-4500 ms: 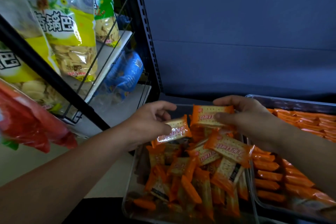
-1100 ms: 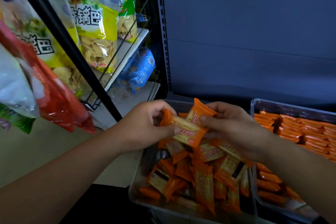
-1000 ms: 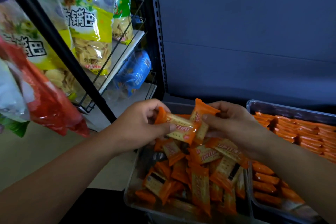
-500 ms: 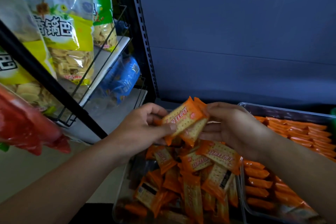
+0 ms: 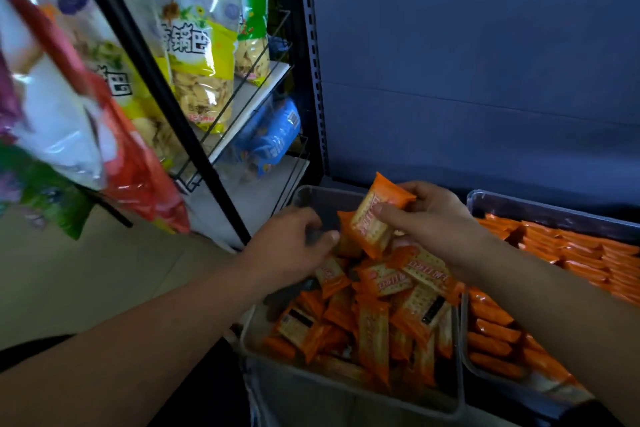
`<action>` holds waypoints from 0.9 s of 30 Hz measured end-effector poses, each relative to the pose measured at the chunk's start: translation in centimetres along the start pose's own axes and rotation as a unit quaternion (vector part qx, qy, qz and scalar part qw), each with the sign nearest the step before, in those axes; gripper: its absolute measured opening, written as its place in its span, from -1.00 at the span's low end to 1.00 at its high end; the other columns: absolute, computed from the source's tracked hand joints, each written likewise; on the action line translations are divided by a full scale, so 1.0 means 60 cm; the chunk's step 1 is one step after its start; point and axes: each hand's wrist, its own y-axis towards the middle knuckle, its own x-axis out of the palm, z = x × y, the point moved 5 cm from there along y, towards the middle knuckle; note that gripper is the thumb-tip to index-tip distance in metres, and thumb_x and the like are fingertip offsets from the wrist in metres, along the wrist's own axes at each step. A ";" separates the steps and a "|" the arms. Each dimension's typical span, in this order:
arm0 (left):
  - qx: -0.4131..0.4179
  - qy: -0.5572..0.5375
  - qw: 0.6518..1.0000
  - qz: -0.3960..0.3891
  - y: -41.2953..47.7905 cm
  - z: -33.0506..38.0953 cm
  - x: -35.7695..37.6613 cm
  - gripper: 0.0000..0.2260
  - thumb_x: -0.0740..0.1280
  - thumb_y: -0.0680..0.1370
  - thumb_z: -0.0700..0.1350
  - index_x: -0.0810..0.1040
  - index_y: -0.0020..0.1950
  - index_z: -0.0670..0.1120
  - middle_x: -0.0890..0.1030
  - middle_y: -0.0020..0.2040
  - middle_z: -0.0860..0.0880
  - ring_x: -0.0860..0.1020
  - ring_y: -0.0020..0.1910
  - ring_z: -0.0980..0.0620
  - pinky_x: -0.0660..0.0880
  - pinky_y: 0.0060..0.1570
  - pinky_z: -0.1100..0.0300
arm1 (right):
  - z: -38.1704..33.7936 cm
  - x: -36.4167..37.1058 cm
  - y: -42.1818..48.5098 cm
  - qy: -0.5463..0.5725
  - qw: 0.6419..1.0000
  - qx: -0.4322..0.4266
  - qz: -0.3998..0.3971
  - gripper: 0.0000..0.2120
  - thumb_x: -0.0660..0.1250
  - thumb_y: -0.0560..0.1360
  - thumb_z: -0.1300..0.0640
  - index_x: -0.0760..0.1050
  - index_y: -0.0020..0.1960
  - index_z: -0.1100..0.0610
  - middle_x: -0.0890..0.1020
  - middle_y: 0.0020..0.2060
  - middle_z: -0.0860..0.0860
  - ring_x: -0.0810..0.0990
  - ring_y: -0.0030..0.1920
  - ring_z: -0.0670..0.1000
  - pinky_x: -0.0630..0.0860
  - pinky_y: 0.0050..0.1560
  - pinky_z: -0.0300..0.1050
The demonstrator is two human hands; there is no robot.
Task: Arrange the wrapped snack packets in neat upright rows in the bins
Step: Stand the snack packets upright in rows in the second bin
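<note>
My right hand (image 5: 436, 222) pinches a small stack of orange cracker packets (image 5: 372, 222), held upright above the back of the left clear bin (image 5: 346, 388). My left hand (image 5: 291, 246) hovers just left of the stack. Its thumb tip is at the stack's edge, and nothing shows between thumb and fingers. A loose pile of the same packets (image 5: 391, 305) lies jumbled in the left bin. The right clear bin (image 5: 540, 208) holds packets standing in tight rows (image 5: 581, 253); my right forearm covers part of it.
A wire rack with large yellow snack bags (image 5: 197, 73) and a blue pack (image 5: 273, 139) stands at the left behind a slanted black pole (image 5: 156, 87). A red and white bag (image 5: 69, 114) hangs close at the left. A dark blue panel (image 5: 485, 62) backs the bins.
Both hands held the packets together half a second ago. Now the stack stands in my right hand alone, and my left hand has dropped slightly and loosened from it. The camera view shifted.
</note>
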 end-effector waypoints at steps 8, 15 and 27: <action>-0.061 -0.094 0.993 0.032 -0.034 -0.100 0.016 -0.66 0.39 0.63 0.09 0.57 0.34 -0.04 0.63 0.20 0.03 0.58 0.19 0.06 0.50 0.13 0.19 | -0.001 0.026 0.014 -0.143 0.989 -0.024 0.014 -0.71 0.55 0.44 0.04 0.53 0.09 -0.07 0.68 -0.05 0.04 0.69 -0.07 0.07 0.68 -0.02 0.11; -0.083 -0.160 0.983 -0.035 0.014 -0.139 -0.002 -0.73 0.41 0.63 -0.05 0.50 0.28 0.22 0.59 0.11 0.15 0.58 0.12 0.26 0.44 0.02 0.42 | -0.014 0.114 0.108 -0.218 0.972 -0.084 -0.032 -0.70 0.56 0.46 0.01 0.57 0.15 -0.10 0.66 -0.05 -0.10 0.66 -0.10 -0.13 0.62 -0.12 -0.19; -0.053 -0.144 0.984 -0.094 0.006 -0.155 0.014 -0.57 0.38 0.66 -0.08 0.42 0.52 0.07 0.42 0.33 0.14 0.54 0.05 0.22 0.43 0.05 0.33 | 0.088 0.182 0.189 -0.436 0.898 -0.063 -0.007 -0.56 0.46 0.51 -0.14 0.49 0.37 -0.20 0.60 0.23 -0.07 0.58 0.20 0.02 0.57 0.15 -0.01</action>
